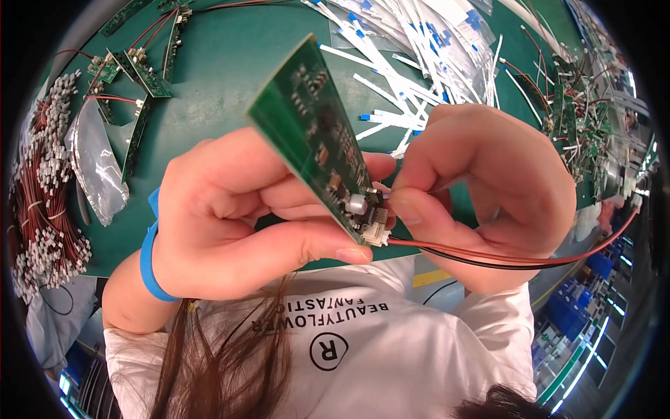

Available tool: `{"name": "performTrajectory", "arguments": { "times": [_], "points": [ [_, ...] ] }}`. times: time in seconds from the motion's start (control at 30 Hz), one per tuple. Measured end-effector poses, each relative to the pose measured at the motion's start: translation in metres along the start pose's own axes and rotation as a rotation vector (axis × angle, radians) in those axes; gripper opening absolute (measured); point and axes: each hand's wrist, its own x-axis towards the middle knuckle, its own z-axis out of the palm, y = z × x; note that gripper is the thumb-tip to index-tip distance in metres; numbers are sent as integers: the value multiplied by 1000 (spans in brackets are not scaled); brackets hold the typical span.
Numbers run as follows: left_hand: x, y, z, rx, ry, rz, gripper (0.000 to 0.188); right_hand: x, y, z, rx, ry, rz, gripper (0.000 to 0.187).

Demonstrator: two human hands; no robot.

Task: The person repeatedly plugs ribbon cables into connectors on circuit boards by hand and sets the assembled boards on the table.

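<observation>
The left hand [227,209] pinches a green rectangular circuit board [317,133] between thumb and fingers, holding it tilted above the dark-green table [230,70]. The right hand [488,181] presses thumb and forefinger together beside the board's lower corner, where a thin red-and-black cable [502,262] joins; whatever they grip is hidden.

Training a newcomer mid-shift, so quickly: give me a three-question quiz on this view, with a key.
1. Which hand grips the green circuit board?
2. True or false: the blue wristband is worn on the right arm.
3. Fill in: a black wire and a ___ wire run from the white connector.

Key:
1. The left hand.
2. False; it is on the left.
3. Red.
</observation>
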Motion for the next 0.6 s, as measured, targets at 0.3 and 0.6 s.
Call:
{"name": "performTrajectory", "arguments": {
  "times": [0.3, 0.6],
  "points": [
    [0, -3, -1, 35, 14, 33, 47, 1, 4, 4, 30, 0, -27, 13],
    [2, -1, -4, 113, -26, 17, 43, 0, 3, 6, 22, 4, 81, 11]
  ]
}}
